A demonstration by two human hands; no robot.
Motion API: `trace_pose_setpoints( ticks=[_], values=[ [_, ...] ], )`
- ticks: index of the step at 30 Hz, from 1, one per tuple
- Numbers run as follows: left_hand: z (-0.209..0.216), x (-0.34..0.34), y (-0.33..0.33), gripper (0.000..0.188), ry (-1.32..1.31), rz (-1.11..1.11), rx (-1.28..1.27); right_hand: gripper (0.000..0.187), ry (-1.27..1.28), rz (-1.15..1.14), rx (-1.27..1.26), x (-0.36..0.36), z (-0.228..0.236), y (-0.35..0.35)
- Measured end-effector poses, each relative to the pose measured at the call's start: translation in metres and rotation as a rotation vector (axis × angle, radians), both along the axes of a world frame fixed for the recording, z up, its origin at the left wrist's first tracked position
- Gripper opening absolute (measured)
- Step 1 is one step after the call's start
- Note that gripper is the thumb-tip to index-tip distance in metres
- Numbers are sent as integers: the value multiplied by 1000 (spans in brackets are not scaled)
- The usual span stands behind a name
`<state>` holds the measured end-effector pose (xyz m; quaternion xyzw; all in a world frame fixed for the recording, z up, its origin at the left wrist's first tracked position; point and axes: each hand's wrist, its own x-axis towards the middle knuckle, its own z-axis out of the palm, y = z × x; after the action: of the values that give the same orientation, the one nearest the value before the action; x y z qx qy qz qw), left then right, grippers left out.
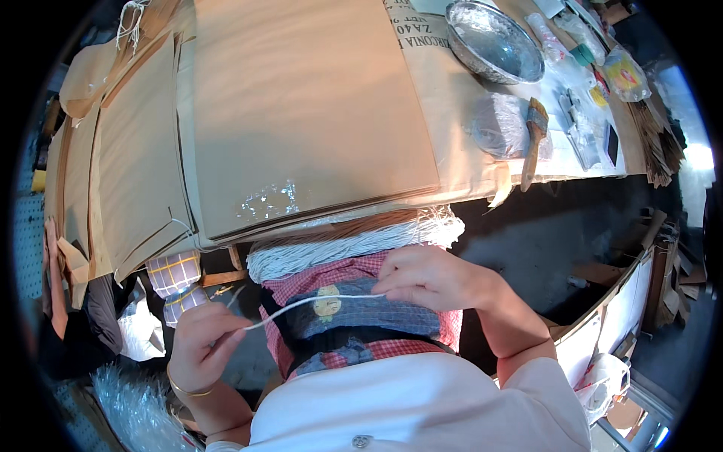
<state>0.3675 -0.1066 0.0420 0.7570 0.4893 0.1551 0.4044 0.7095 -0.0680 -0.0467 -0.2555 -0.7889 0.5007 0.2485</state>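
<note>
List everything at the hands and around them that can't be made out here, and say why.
1. Head view: the right-hand end of the white cord, hidden in the right hand.
2. Head view: whether the pale strand by the left hand belongs to that cord; too blurred.
3. Head view: the far end of the brown paper stack, cut off by the picture's top edge.

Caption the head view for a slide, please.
Left hand and right hand hold a white cord between them near stacked brown paper.
</note>
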Motion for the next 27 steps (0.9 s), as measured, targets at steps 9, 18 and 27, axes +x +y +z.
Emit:
trace_pose_setpoints(
  ticks=[9,18,27],
  values=[
    [-66,-14,13,5,610,249,374,48,-1155,-751,796,150,7,67],
    [-115,-1,21,8,733,201,389,18,-528,-1042,781,131,10,60],
    [-123,3,21,5,718,206,391,10,107,-984,157,-15,11,59]
  ],
)
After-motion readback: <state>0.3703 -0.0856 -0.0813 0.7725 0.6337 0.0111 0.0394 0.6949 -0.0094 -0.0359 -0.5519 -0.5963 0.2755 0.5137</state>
